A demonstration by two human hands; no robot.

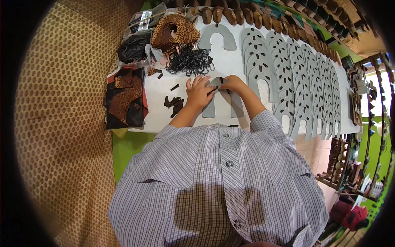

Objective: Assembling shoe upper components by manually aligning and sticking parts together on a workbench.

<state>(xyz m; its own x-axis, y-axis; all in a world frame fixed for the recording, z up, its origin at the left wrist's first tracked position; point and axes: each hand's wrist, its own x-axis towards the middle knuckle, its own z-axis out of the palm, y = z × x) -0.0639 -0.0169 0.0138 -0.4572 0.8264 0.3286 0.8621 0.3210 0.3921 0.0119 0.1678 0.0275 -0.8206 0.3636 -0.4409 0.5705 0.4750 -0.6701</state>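
You are at a white worktable (164, 117) in a shoe workshop, with patterned matting on the floor to the left and racks along the right. At the table's left edge lies a stack of black and leopard-print leather pieces (124, 99), with a black bag (132, 49) behind it; small dark leather strips (173, 103) are scattered nearer your hands, and a heap of black beaded mesh (190, 61) sits beyond them.

Your left hand (198, 92) lies flat, fingers spread and slightly curled, pressing down on the arch of the grey horseshoe-shaped upper piece (212, 108) directly before you. Your right hand (233, 83) meets it at the top of the arch, fingers drawn close as if pinching something small there; what it is I cannot tell. The piece looks thin, light and floppy, likely to bend if lifted by one leg, so hold it at the arch. To the right, overlapping rows of slotted grey upper pieces (304, 78) run out along the table.
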